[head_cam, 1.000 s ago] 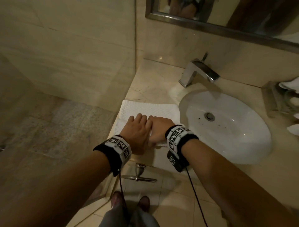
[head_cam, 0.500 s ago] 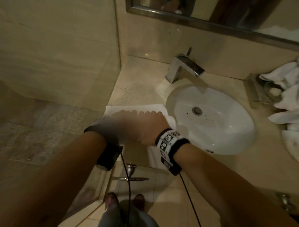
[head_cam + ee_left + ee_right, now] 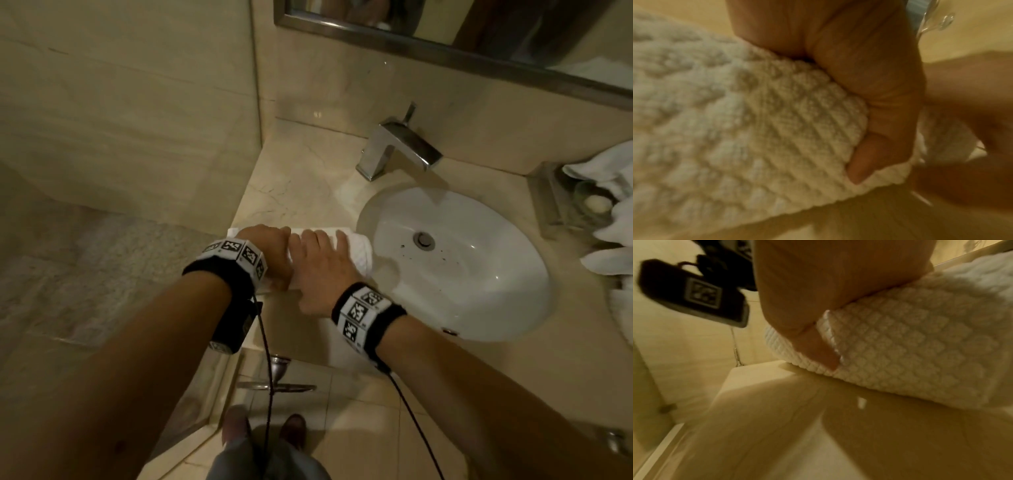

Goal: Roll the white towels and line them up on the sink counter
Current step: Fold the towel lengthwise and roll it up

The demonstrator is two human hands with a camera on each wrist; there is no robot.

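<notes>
A white waffle-weave towel [image 3: 360,250] lies as a thick roll on the beige counter [image 3: 298,178], just left of the sink; its right end reaches the basin rim. Both hands sit on top of it side by side. My left hand [image 3: 270,248] grips the left part, and the left wrist view shows its thumb [image 3: 869,116] pressed into the towel [image 3: 756,123]. My right hand [image 3: 322,255] curls over the middle. In the right wrist view its thumb [image 3: 818,347] is tucked against the near side of the roll [image 3: 910,345].
The white oval basin [image 3: 479,274] and chrome faucet [image 3: 397,147] lie to the right. Beyond them a heap of loose white towels [image 3: 613,212] surrounds a glass soap dish [image 3: 589,202]. A tiled wall closes the left side. The counter's front edge is right below my wrists.
The towel lay mostly flat a second ago. Both hands have moved forward toward the wall, rolling it up, so only a thick roll shows now.
</notes>
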